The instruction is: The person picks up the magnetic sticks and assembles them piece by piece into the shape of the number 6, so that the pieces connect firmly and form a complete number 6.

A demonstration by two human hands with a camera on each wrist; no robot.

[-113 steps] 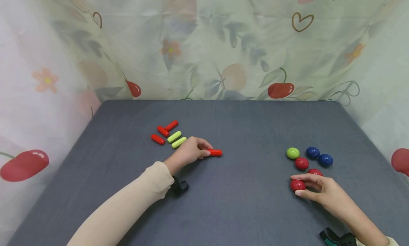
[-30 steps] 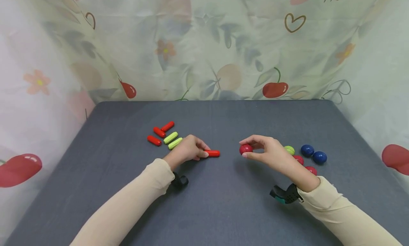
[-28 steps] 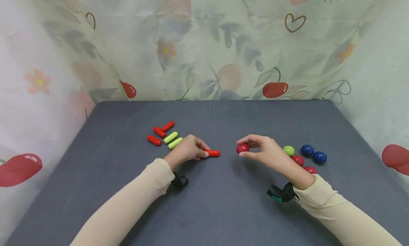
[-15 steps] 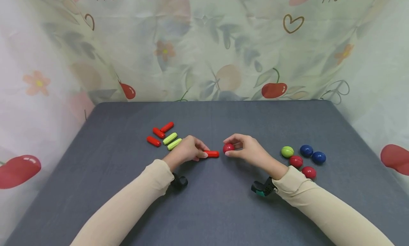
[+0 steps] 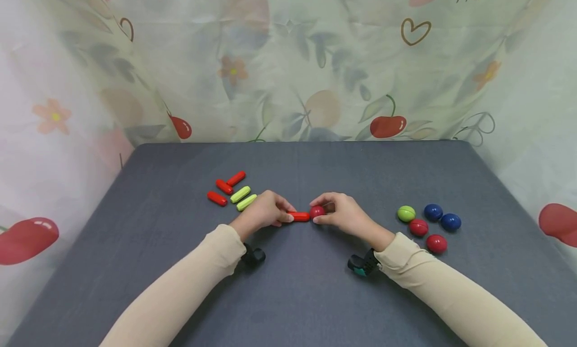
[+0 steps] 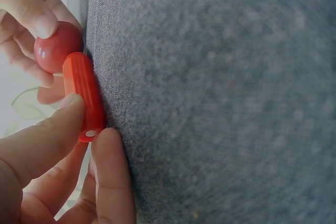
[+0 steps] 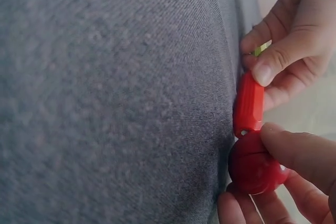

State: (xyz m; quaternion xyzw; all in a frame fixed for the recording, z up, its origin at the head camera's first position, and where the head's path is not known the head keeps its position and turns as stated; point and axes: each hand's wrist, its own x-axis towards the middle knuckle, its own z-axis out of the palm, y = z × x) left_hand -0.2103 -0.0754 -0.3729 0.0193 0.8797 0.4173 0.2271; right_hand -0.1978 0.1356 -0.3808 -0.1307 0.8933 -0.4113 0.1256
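My left hand (image 5: 267, 211) pinches a red ribbed stick-shaped bead (image 5: 299, 216) near its left end, low over the dark grey table. The bead has a small hole in its end, seen in the left wrist view. Between thumb and fingers of my right hand (image 5: 344, 214) is a red ball-shaped bead (image 5: 317, 212) with a groove around it. This red ball (image 7: 256, 163) meets the free end of the red stick (image 7: 249, 103) in the right wrist view, the two lying in line. How the ball's far side looks is hidden by the fingers.
Left of the hands lie several more stick beads, red ones (image 5: 217, 198) and yellow-green ones (image 5: 240, 194). To the right sit a green ball (image 5: 406, 214), two blue balls (image 5: 433, 212) and two red balls (image 5: 436, 243). Floral cloth (image 5: 288, 61) hangs behind the table (image 5: 288, 297).
The right hand picked a red ball from the right-hand group and carried it left until it met the red stick. The left hand has kept its grip on the stick in nearly the same place.
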